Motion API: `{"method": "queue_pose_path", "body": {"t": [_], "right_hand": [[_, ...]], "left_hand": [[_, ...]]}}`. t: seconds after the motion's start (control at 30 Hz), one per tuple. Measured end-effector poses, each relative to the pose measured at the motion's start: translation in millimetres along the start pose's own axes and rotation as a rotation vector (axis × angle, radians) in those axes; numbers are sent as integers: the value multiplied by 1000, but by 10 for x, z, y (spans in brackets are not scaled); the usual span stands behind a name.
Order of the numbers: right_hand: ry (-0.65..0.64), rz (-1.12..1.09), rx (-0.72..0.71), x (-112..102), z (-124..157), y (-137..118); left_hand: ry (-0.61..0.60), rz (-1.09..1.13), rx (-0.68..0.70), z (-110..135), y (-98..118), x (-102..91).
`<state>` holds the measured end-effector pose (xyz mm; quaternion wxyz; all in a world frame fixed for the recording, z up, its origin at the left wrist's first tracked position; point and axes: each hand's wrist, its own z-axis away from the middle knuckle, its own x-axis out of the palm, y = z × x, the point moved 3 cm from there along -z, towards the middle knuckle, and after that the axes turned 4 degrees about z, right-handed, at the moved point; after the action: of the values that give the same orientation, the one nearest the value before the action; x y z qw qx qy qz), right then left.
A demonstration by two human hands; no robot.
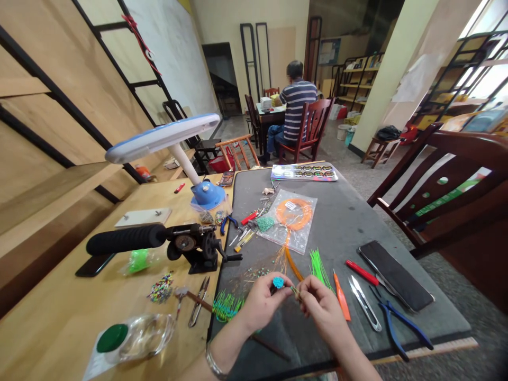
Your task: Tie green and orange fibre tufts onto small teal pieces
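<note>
My left hand (259, 302) is closed around a small bundle with a bright turquoise, bumpy top (278, 282); its lower part is hidden by my fingers. Just to the right, my right hand (318, 304) pinches thin yellowish strands (296, 292) between thumb and fingertips. Where the strands end inside my fingers does not show. Beyond my hands lies a bunch of thin orange strands (291, 262). Bright green strands (318, 267) are fanned out behind my right hand. Left of my left wrist, green strands with turquoise pieces (227, 307) rest on the grey mat (337, 227).
An orange pointed tool (342, 299), thread snips (364, 304), blue-handled pliers (400, 323) and a black phone (397, 275) lie to the right. A hand-cranked device (194, 246), lamp (166, 140) and green-lidded jar (113, 337) stand left. A person (299, 111) sits farther back.
</note>
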<state>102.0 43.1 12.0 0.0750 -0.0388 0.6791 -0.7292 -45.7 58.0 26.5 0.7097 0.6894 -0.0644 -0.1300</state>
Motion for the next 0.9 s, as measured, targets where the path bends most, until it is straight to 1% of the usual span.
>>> {"method": "queue_pose_path", "body": {"t": [0.13, 0.27, 0.43, 0.6, 0.9], "right_hand": [[7, 31, -14, -5, -13, -15], [6, 35, 0, -3, -16, -2], [6, 7, 30, 4, -21, 10], [-6, -58, 58, 10, -23, 2], [-7, -69, 74, 5, -30, 10]], "left_hand": [[0, -30, 13, -3, 17, -2], [1, -57, 19, -9, 55, -3], [3, -68, 26, -9, 79, -5], [-6, -65, 4, -7, 75, -9], [1, -60, -1, -21, 109, -10]]}}
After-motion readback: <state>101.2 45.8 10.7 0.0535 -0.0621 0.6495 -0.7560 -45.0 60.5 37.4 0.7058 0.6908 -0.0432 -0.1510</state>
